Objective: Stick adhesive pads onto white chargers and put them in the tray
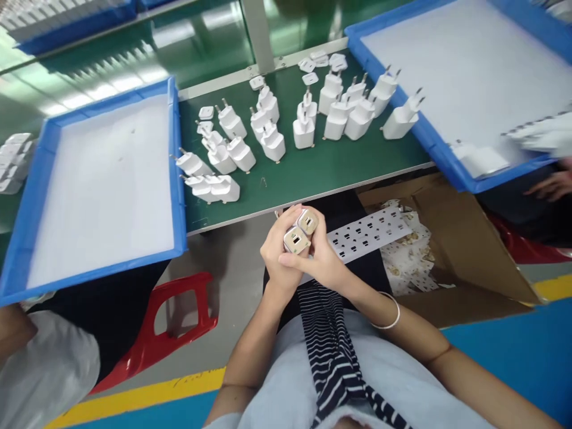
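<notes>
1. L hand (277, 251) + R hand (327, 257) together, both clamped rnd 2 wht adapters (297, 239), tan slotted ends up.
2. Pair abv lap, just nr side of grn bench (313, 173) edge.
3. Perf'd wht sheet (388, 230) nr R hand.

- White two-pin plastic chargers (273, 143) stand on the flat green workbench (290, 182), between the left blue rectangular plastic tray (178, 208) and the right blue rectangular plastic tray (440, 156).
- Small flat white plastic caps (310, 78) lie mostly behind them.
- Two beige-ended white chargers (297, 239): in left hand (277, 250) and right hand (326, 256), before the bench.
- Open brown cardboard box (467, 238): right of the hands, containing white perforated scraps (404, 265).
</notes>
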A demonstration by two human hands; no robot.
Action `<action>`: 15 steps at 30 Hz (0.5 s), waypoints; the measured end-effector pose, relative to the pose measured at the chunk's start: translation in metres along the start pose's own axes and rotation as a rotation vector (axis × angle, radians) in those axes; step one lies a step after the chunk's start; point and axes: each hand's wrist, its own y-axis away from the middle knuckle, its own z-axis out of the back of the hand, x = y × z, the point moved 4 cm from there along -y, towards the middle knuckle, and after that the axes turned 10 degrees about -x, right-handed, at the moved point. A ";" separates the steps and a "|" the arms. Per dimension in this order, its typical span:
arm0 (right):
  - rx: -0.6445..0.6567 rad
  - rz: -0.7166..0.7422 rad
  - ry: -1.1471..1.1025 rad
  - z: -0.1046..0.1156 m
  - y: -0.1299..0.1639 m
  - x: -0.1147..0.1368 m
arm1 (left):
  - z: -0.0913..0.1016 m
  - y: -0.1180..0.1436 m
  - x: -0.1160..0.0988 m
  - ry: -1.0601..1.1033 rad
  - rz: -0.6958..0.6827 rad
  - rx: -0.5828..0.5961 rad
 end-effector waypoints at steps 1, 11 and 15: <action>0.055 0.047 0.083 0.011 0.000 -0.005 | 0.001 -0.001 0.004 0.002 0.042 0.000; -0.260 0.364 0.905 0.230 0.025 -0.105 | 0.021 -0.005 0.016 0.046 0.250 -0.035; -0.502 0.456 0.843 0.265 0.021 -0.107 | 0.011 -0.004 0.013 0.080 0.281 -0.042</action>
